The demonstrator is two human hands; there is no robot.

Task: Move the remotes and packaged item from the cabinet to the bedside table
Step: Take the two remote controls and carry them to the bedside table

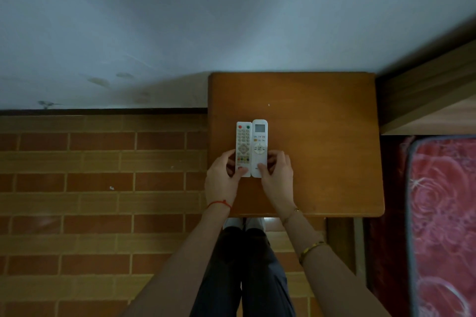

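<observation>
Two white remotes lie side by side, touching, on the brown wooden bedside table (pixel 322 116). The left remote (pixel 243 141) has many small coloured buttons. The right remote (pixel 259 141) has a small screen at its far end. My left hand (pixel 221 177) grips the near end of the left remote, thumb on top. My right hand (pixel 278 175) grips the near end of the right remote, thumb on top too. No packaged item is in view.
A pale wall runs behind the table. Brick-patterned floor tiles (pixel 90 183) spread to the left. A wooden bed frame (pixel 432 100) and a red floral mattress (pixel 443 213) stand to the right. My legs are visible below the table edge.
</observation>
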